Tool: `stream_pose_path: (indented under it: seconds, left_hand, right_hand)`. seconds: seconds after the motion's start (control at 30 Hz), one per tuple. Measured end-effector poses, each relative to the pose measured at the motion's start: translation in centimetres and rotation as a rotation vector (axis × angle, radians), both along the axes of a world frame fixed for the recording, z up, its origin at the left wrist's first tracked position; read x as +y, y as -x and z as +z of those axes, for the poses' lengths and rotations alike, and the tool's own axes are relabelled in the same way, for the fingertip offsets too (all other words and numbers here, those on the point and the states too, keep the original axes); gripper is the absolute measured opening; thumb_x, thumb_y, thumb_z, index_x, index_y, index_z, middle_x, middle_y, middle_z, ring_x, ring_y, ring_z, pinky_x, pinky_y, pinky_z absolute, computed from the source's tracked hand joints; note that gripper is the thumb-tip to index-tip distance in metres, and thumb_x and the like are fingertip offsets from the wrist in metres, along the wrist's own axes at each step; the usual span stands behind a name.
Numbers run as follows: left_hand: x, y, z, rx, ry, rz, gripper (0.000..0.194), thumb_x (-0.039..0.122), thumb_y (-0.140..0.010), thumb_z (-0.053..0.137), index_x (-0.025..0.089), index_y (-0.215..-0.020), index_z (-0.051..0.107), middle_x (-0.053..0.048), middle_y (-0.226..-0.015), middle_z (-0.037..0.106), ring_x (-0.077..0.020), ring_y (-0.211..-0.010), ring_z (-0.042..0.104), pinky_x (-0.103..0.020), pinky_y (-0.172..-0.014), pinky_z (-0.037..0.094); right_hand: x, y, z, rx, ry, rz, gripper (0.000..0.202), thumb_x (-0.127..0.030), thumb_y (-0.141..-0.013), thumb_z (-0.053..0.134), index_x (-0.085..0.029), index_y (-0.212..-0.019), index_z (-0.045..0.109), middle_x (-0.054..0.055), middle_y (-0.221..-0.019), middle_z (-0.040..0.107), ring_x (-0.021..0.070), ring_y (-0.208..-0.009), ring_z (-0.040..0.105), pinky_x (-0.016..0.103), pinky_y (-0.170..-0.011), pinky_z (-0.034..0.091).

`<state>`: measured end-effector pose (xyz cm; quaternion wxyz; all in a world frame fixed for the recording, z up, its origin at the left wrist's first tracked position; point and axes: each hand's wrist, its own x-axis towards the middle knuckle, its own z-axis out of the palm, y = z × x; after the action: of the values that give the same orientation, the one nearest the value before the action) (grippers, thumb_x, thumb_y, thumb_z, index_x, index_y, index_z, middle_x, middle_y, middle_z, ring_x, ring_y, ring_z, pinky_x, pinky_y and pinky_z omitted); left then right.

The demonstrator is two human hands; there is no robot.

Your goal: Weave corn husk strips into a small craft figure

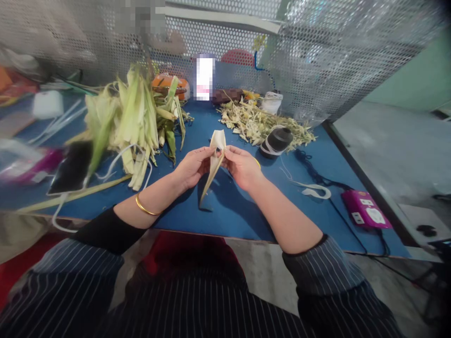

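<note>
Between both hands, above the blue table, is a pale corn husk [212,174] folded or wrapped around itself, with a broad top and a thin tail hanging down. My left hand [194,165] pinches its left side with thumb and fingers. On the other side my right hand [241,165] grips the husk near its middle. A small dark spot shows between the thumbs; I cannot make out what it is. To the right of my right hand lies a spool of black thread [276,142]. My fingertips behind the husk are partly hidden.
A bundle of corn husks [137,112] lies at the left, beside a dark phone [72,166] with a white cable. Husk scraps [253,119] are heaped at the back right. A magenta power strip [365,209] sits at the right edge. Perforated metal mesh [225,37] closes off the back.
</note>
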<state>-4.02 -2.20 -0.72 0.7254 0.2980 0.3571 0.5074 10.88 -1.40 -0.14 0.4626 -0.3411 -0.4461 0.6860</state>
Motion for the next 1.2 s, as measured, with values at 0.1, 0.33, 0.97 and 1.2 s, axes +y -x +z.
stream_pose_path:
  seconds: [0.1,0.33,0.97,1.2]
  left_hand:
    - [0.2,0.1,0.1,-0.026,0.034,0.019,0.015,0.023,-0.08,0.065,0.011,-0.07,0.063,-0.002,-0.063,0.063,-0.0091,-0.054,0.058,-0.02,-0.053,0.045]
    - [0.4,0.0,0.4,0.004,0.103,0.181,0.012,0.016,-0.084,0.055,0.014,-0.073,0.059,0.0,-0.06,0.057,-0.0076,-0.049,0.051,-0.022,-0.051,0.042]
    - [2.2,2.2,0.7,0.118,0.126,0.519,0.021,0.016,-0.091,0.048,0.016,-0.07,0.048,0.003,-0.058,0.051,-0.0065,-0.047,0.05,-0.02,-0.048,0.045]
    - [0.3,0.7,1.6,0.138,-0.087,0.098,0.023,0.037,-0.082,0.066,0.014,-0.082,0.062,0.009,-0.05,0.03,-0.0013,-0.035,0.019,-0.017,-0.034,0.01]
  right_hand:
    - [-0.1,0.1,0.2,0.054,0.0,0.016,0.015,-0.03,-0.073,0.071,-0.018,-0.074,0.061,-0.001,-0.075,0.066,0.0103,-0.07,0.06,0.027,-0.076,0.048]
    - [-0.7,-0.1,1.1,0.133,-0.058,-0.012,0.014,-0.03,-0.082,0.063,-0.019,-0.077,0.056,0.0,-0.078,0.067,0.0127,-0.075,0.066,0.03,-0.077,0.053]
    - [-1.5,-7.4,5.2,-0.052,-0.186,0.367,0.039,-0.055,-0.077,0.061,-0.024,-0.072,0.038,-0.009,-0.049,0.041,0.0054,-0.033,0.04,0.017,-0.033,0.029]
    - [-1.5,-1.6,3.8,-0.245,-0.125,0.04,0.018,-0.031,-0.08,0.064,-0.018,-0.078,0.052,-0.006,-0.055,0.057,0.0042,-0.03,0.041,0.017,-0.029,0.029]
